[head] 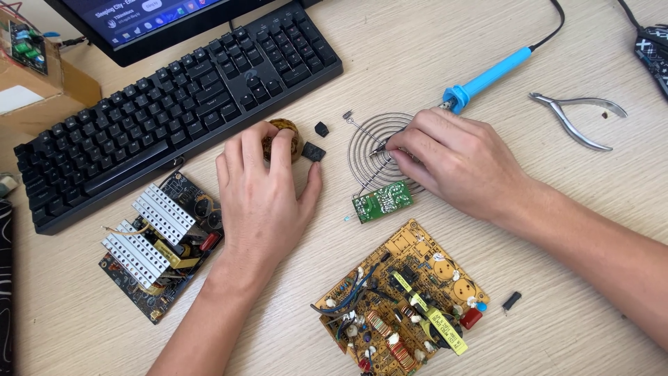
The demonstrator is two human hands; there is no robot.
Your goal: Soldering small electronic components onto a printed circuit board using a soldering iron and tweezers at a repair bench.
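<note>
My left hand (261,188) lies on the wooden desk with its fingertips on a small round brown tin (285,132) and a black part (313,151) just beside it. My right hand (452,157) rests on a spiral wire stand (369,143), its fingers pinched on the tip end of a blue soldering iron (487,76) that lies across the stand. A small green circuit board (381,201) sits at the stand's near edge, below my right hand.
A tan circuit board (400,299) lies near the front, a dark board with white heat sinks (163,244) at left. A black keyboard (174,97) and monitor are at the back, metal nippers (577,115) at right. Small black parts (321,129) (511,301) lie loose.
</note>
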